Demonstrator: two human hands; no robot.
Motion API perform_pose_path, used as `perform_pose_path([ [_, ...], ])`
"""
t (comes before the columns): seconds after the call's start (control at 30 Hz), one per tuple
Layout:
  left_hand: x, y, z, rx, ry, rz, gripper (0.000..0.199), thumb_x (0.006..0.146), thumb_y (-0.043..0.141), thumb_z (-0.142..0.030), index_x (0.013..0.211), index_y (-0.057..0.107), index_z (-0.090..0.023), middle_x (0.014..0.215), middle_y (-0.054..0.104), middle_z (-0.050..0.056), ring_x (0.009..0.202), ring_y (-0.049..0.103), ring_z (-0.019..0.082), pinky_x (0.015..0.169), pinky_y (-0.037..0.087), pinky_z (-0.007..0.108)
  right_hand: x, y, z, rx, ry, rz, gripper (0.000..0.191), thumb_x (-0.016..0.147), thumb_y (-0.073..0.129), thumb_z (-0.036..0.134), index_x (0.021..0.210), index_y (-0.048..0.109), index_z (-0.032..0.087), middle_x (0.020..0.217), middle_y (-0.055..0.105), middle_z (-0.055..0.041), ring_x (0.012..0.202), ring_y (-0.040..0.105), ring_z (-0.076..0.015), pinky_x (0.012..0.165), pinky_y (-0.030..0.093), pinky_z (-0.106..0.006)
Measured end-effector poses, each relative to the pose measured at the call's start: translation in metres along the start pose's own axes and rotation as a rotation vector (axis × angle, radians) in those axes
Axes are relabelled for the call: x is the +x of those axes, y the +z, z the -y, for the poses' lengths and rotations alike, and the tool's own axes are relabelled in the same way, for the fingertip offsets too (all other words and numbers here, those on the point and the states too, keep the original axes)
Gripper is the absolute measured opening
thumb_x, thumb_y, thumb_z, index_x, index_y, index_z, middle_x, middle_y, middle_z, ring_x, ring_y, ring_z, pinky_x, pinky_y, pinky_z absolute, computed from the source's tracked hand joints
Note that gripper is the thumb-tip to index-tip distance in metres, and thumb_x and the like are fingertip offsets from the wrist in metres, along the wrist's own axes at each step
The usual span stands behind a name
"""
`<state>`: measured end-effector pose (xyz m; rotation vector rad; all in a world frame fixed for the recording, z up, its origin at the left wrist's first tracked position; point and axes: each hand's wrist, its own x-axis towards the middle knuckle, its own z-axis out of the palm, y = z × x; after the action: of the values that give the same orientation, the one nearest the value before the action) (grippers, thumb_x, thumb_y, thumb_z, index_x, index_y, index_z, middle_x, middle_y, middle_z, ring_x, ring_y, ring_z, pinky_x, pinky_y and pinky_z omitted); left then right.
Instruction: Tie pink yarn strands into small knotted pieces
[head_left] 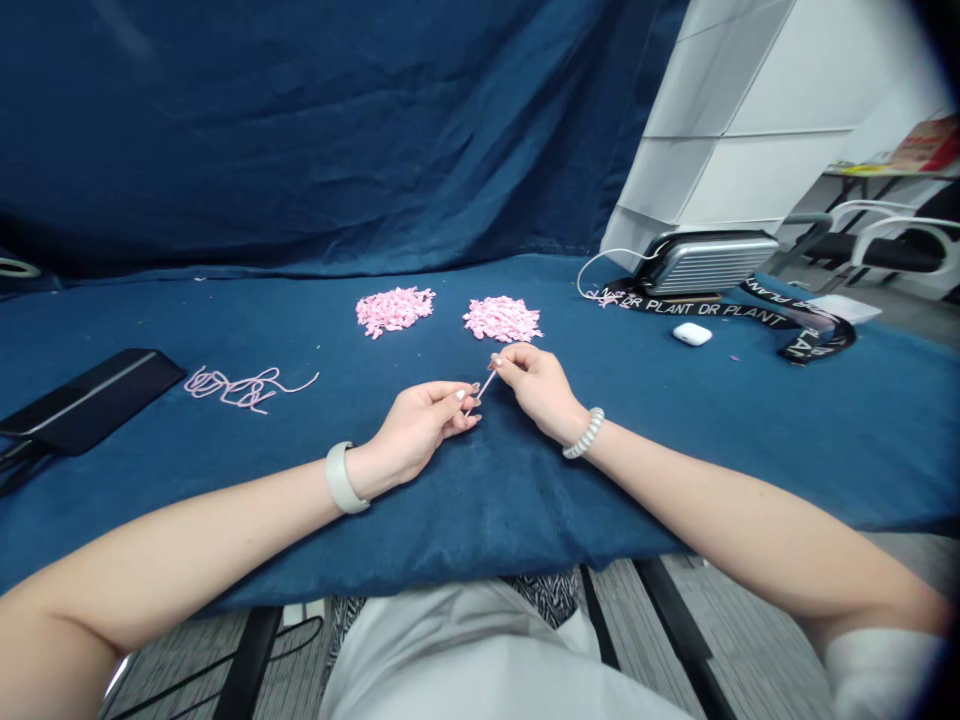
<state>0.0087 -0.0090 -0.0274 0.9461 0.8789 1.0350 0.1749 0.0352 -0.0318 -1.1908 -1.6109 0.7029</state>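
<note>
Between my two hands a short length of pink string (486, 384) is stretched on a slant. My left hand (429, 425) pinches its lower end, and my right hand (538, 388) pinches the upper end between thumb and finger. Just beyond my right hand lies a pile of small pink pieces (501, 319), with a similar pink pile (394, 310) to its left. A loose tangle of pink strings (240, 387) rests on the blue cloth, left of my left hand.
A black flat case (94, 400) lies at the left on the blue-covered table (637, 450). At the right are a ribbed silver device (712, 262), a black lettered strap (690, 311) and a small white case (691, 334). Blue fabric hangs behind.
</note>
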Motion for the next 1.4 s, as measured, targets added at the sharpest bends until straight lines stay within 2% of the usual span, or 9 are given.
perform_pose_path([
  [0.17, 0.002, 0.000, -0.002, -0.015, -0.034, -0.043, 0.013, 0.075, 0.068, -0.018, 0.085, 0.068, -0.010, 0.072, 0.064, 0.002, 0.062, 0.058, 0.005, 0.080, 0.052, 0.026, 0.006, 0.002, -0.007, -0.059, 0.049, 0.039, 0.025, 0.079, 0.054, 0.035, 0.063, 0.059, 0.016, 0.062, 0.054, -0.0007, 0.059, 0.045, -0.0118, 0.059, 0.035, -0.027],
  [0.37, 0.000, 0.000, -0.003, -0.009, -0.046, -0.070, 0.016, 0.076, 0.067, -0.017, 0.090, 0.066, -0.009, 0.076, 0.066, 0.005, 0.066, 0.062, 0.008, 0.076, 0.053, 0.026, 0.008, 0.002, -0.014, -0.070, 0.059, -0.022, 0.027, 0.078, 0.055, 0.038, 0.065, 0.062, 0.015, 0.060, 0.055, -0.0007, 0.057, 0.045, -0.0114, 0.058, 0.035, -0.026],
  [0.67, 0.000, -0.001, -0.003, -0.008, -0.049, -0.070, 0.014, 0.080, 0.062, -0.015, 0.092, 0.066, -0.008, 0.078, 0.066, 0.006, 0.068, 0.063, 0.008, 0.076, 0.052, 0.024, 0.007, 0.001, -0.013, -0.057, 0.070, -0.026, 0.026, 0.078, 0.056, 0.036, 0.065, 0.062, 0.015, 0.060, 0.056, -0.0009, 0.058, 0.047, -0.0121, 0.060, 0.037, -0.028],
  [0.73, 0.000, 0.000, -0.003, -0.010, -0.047, -0.070, 0.014, 0.079, 0.064, -0.016, 0.091, 0.066, -0.009, 0.079, 0.066, 0.006, 0.068, 0.063, 0.008, 0.076, 0.052, 0.024, 0.006, -0.001, -0.009, -0.047, 0.034, -0.035, 0.024, 0.079, 0.056, 0.034, 0.065, 0.062, 0.016, 0.062, 0.056, -0.0010, 0.061, 0.049, -0.0130, 0.064, 0.038, -0.029],
  [0.9, 0.000, 0.000, -0.003, -0.022, -0.033, -0.060, 0.014, 0.077, 0.065, -0.018, 0.089, 0.066, -0.010, 0.076, 0.066, 0.005, 0.067, 0.062, 0.008, 0.075, 0.051, 0.024, -0.003, -0.007, 0.008, 0.096, -0.187, -0.098, 0.019, 0.081, 0.056, 0.031, 0.067, 0.061, 0.018, 0.077, 0.060, -0.0028, 0.080, 0.055, -0.0156, 0.082, 0.042, -0.033],
  [1.03, 0.000, -0.002, -0.003, -0.025, -0.031, -0.016, 0.015, 0.077, 0.066, -0.022, 0.086, 0.067, -0.011, 0.076, 0.066, 0.003, 0.065, 0.060, 0.007, 0.072, 0.050, 0.022, -0.013, -0.004, 0.020, 0.549, 0.027, 0.028, 0.019, 0.078, 0.060, 0.035, 0.069, 0.056, 0.018, 0.074, 0.058, -0.0010, 0.075, 0.059, -0.0138, 0.083, 0.046, -0.034],
  [1.13, 0.000, -0.001, -0.004, -0.027, -0.031, 0.006, 0.013, 0.076, 0.066, -0.023, 0.082, 0.067, -0.011, 0.075, 0.065, 0.003, 0.065, 0.060, 0.006, 0.071, 0.049, 0.021, -0.016, -0.001, 0.024, 0.822, 0.201, 0.088, 0.019, 0.075, 0.063, 0.030, 0.068, 0.051, 0.018, 0.072, 0.054, 0.0012, 0.068, 0.059, -0.0107, 0.086, 0.048, -0.035],
  [1.2, -0.001, 0.001, -0.006, -0.036, -0.032, 0.003, 0.014, 0.076, 0.066, -0.023, 0.081, 0.066, -0.011, 0.075, 0.065, 0.003, 0.066, 0.060, 0.007, 0.069, 0.049, 0.020, -0.015, -0.002, 0.025, 0.886, 0.275, 0.095, 0.018, 0.076, 0.061, 0.025, 0.066, 0.048, 0.017, 0.067, 0.051, 0.0025, 0.064, 0.056, -0.0087, 0.084, 0.049, -0.033],
  [1.4, -0.003, 0.002, -0.008, -0.091, -0.034, -0.001, 0.017, 0.080, 0.060, -0.024, 0.084, 0.066, -0.009, 0.075, 0.067, 0.006, 0.070, 0.064, 0.011, 0.068, 0.050, 0.022, -0.012, -0.007, 0.028, 0.900, 0.395, 0.165, 0.015, 0.077, 0.058, 0.019, 0.066, 0.049, 0.016, 0.058, 0.042, 0.0050, 0.050, 0.040, -0.0048, 0.057, 0.045, -0.022],
])
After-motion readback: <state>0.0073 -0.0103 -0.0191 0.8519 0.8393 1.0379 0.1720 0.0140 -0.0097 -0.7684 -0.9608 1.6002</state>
